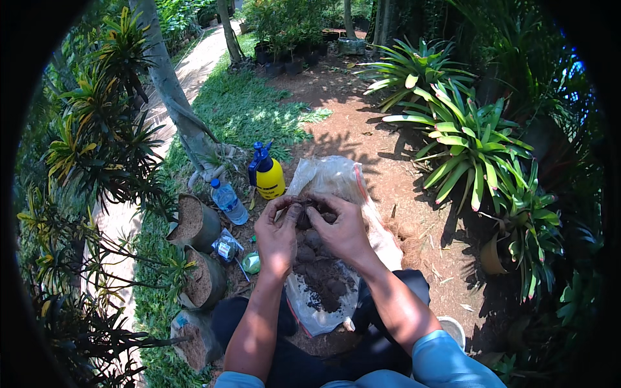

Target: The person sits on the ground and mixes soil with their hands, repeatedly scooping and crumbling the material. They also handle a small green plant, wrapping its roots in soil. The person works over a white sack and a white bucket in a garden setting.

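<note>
My left hand [280, 230] and my right hand [341, 225] meet in front of me, with soil on the fingers. Between thumbs and fingertips they pinch a small dark clump [303, 219], perhaps soil or root material; its exact kind cannot be told. Beneath them a pale woven plastic sack [335, 174] lies flat between my knees. Several dark rounded lumps [310, 240] and loose dark soil [322, 291] rest on it.
Left of the sack stand a yellow pump sprayer [270, 180], a plastic water bottle [230, 202], a small plastic packet [226, 250] and bags of brown granular material [190, 218]. Brown fibre [407, 233] lies right of the sack. Bromeliads [465, 140] grow farther right; a pale container [452, 332] is beside my right leg.
</note>
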`<control>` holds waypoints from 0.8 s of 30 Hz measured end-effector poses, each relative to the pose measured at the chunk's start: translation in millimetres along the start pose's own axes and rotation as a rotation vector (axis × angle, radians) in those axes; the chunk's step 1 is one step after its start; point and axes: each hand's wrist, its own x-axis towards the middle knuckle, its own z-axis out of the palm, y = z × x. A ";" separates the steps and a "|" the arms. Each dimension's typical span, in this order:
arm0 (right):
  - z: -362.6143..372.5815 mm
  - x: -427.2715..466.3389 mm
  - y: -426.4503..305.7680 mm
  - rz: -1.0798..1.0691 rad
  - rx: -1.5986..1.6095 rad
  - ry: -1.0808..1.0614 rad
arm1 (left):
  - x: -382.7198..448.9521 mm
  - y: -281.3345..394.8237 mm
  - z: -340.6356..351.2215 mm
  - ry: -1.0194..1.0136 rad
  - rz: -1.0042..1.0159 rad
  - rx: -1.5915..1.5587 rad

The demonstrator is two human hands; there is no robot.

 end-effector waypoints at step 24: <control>-0.8 7.0 2.4 0.266 0.633 0.009 | 0.8 5.3 8.4 0.080 0.026 -0.193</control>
